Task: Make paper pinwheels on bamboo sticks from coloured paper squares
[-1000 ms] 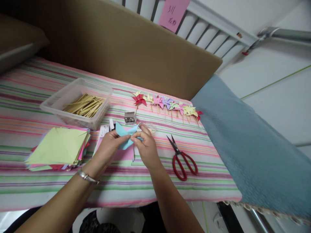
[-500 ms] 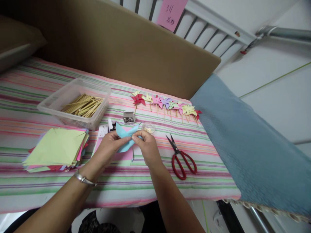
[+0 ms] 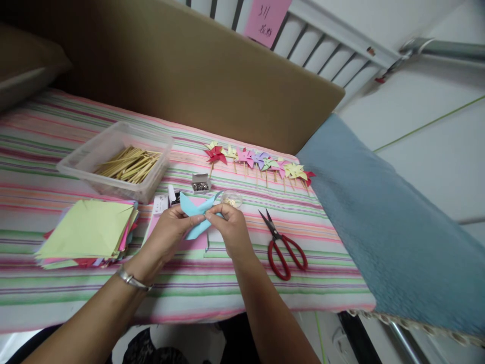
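Observation:
A folded blue paper pinwheel [image 3: 197, 208] is held up between both hands, above a sheet of pink paper [image 3: 195, 243]. My left hand [image 3: 170, 228] pinches it from the left, thumb at its middle. From the right, my right hand [image 3: 230, 222] grips near the centre with thumb and fingertips pressed together; whether a small pin sits there is hidden. Just beyond the fingers are a clear round dish [image 3: 232, 198] with small pale pieces and an open little box [image 3: 200, 184] of metal pins. A white box [image 3: 160, 204] stands beside the left hand.
Red-handled scissors [image 3: 282, 247] lie open at the right. On the left are a stack of coloured paper squares [image 3: 87, 230] and a clear plastic tub [image 3: 147, 188] of wooden sticks [image 3: 131, 164]. Finished pinwheels [image 3: 259, 161] line the back, before a brown board [image 3: 212, 81].
The blue paper has turned slightly and its blades show a little differently. Both hands keep their pinch in nearly the same place.

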### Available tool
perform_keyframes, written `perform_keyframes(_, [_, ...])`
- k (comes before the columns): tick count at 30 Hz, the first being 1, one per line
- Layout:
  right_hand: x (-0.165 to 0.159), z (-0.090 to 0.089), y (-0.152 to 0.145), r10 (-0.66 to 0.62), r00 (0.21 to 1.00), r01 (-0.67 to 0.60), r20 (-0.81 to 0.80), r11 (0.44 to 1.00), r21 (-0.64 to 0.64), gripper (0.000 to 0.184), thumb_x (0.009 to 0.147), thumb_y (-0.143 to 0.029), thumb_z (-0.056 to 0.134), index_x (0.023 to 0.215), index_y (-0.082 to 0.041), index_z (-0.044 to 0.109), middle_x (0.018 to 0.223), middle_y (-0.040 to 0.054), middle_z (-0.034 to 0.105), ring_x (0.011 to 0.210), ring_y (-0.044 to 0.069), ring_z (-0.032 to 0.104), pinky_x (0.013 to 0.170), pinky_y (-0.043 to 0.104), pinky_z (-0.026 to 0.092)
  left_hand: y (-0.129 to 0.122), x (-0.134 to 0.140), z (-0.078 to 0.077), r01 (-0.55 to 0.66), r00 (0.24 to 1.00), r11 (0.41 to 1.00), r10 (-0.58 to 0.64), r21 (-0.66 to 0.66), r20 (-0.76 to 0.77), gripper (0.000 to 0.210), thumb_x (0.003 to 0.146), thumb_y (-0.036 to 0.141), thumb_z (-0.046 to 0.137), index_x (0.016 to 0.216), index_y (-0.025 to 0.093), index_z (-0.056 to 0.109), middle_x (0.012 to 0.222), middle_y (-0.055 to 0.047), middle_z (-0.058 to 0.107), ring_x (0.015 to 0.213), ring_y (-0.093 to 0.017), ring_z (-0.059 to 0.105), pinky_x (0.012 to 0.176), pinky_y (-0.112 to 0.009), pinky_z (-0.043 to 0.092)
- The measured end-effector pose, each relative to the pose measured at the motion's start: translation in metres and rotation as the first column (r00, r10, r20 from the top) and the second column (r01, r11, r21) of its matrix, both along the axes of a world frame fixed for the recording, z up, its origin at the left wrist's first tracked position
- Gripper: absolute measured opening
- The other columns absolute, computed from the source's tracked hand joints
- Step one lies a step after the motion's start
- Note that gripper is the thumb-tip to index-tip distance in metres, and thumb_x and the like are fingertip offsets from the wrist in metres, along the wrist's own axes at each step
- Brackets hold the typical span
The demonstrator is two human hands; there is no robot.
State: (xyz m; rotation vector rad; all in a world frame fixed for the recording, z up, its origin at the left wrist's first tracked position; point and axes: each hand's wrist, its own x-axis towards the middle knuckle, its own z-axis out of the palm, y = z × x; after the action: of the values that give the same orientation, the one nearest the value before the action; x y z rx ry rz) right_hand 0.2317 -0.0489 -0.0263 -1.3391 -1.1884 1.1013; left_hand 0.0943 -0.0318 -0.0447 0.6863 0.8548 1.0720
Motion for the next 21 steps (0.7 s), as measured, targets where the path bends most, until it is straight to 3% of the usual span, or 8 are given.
perform_keyframes(7, [-0.0017, 0.0023, 0.0008, -0.019, 1.000, 0.019, -0.009, 1.000, -0.007, 0.010, 0.066, -0.028, 0.067, 0.063, -0.020, 0.062, 0.063, -0.0027, 0.060, 0.062, 0.014, 0.053, 0.065, 0.028, 0.042, -0.0012, 0.0010, 0.0004, 0.001, 0.999, 1.000, -0.002, 0.015, 0.035, 0.022, 0.054, 0.023, 0.086, 0.072, 0.018, 0.076, 0.075, -0.003, 0.075, 0.068, -0.016, 0.065, 0.071, -0.028, 0.050])
perform_keyframes(21, [-0.0023, -0.0029, 0.0017, -0.005, 1.000, 0.005, -0.020, 1.000, 0.027, 0.010, 0.067, -0.026, 0.068, 0.064, -0.020, 0.062, 0.067, -0.0017, 0.062, 0.065, 0.015, 0.056, 0.067, 0.028, 0.044, -0.0009, -0.0009, -0.0031, 0.013, 0.999, 1.000, -0.013, 0.016, 0.029, 0.023, 0.055, 0.021, 0.085, 0.075, 0.017, 0.075, 0.074, -0.003, 0.075, 0.066, -0.015, 0.064, 0.068, -0.026, 0.048])
